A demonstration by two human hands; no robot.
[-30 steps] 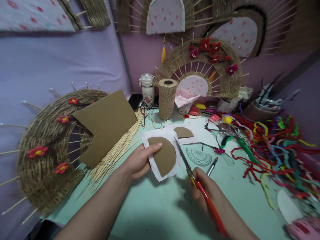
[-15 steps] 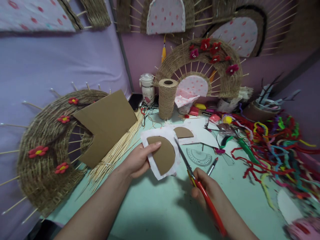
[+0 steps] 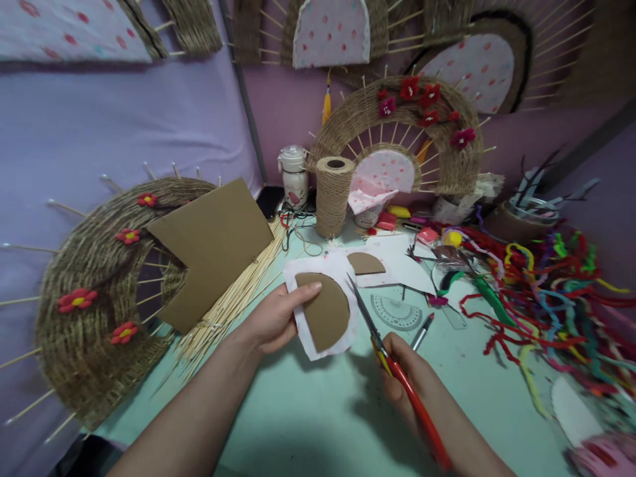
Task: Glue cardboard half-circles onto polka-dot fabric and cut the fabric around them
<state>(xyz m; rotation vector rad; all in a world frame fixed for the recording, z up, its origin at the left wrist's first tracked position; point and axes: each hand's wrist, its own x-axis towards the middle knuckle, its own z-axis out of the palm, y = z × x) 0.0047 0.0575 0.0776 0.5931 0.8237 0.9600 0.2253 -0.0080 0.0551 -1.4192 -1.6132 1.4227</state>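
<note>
Landmark: twine spool [image 3: 334,197]. Right hand [image 3: 416,368], nearer the wearer and right of the spool, has fingers wrapped round red-handled scissors [image 3: 396,370]; tips lie at the margin of the white backing piece [image 3: 335,266], contact not certain. That piece, cloth or paper unclear, is held in front of the spool. Left hand [image 3: 271,323] pinches it together with the cardboard half-disc [image 3: 325,315], fingers narrow, thumb flat on the card. Step appears to be trimming. Judged best practice: firm pinch against layer slip, rotate the piece towards the blades, even margin along the arc. Materials, descending: surface [image 3: 298,411], pale green, smooth; woven fan [image 3: 99,278], left of spool, coarse cord rows over thin sticks; notched cardboard sheet [image 3: 213,245], left of spool, flat, stiff; stick bundle [image 3: 238,285], left and front of spool, pale, slender; spool itself, ribbed cylinder; protractor [image 3: 397,313], right and front of spool, clear, semicircular.
</note>
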